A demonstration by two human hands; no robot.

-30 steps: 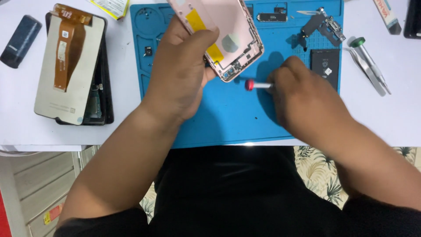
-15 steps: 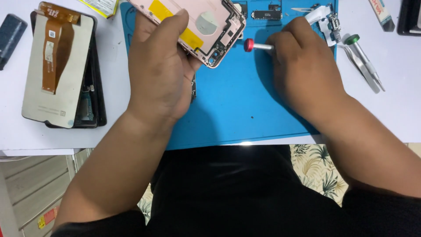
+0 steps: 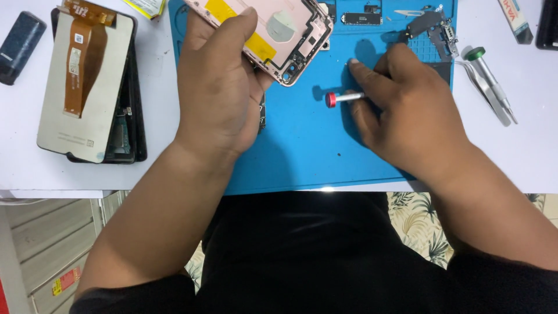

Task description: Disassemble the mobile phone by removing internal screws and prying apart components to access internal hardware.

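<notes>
**Inspector A:** Left hand (image 3: 218,87)?

**Inspector B:** Clamped on the pink phone frame (image 3: 279,35), inner side up, held tilted over the top of the blue mat (image 3: 302,157). Thumb lies across its yellow patch.

**Inspector A:** Right hand (image 3: 407,110)?

**Inspector B:** Closed round a screwdriver (image 3: 343,97); its red cap points left, clear of the frame. The hand rests on the mat, forefinger stretched out. The tip is hidden under the hand.

**Inspector A:** Hands together?

**Inspector B:** Apart, with bare mat between them.

**Inspector A:** Remaining items?

**Inspector B:** On the white bench (image 3: 535,116), left: a screen panel (image 3: 75,116) face down with an orange flex cable, lying on a dark phone body. A dark case (image 3: 20,40) at far left. Right of the mat: tweezers (image 3: 485,87) and a green-capped tool (image 3: 488,72). Small parts sit along the mat's top edge.
</notes>
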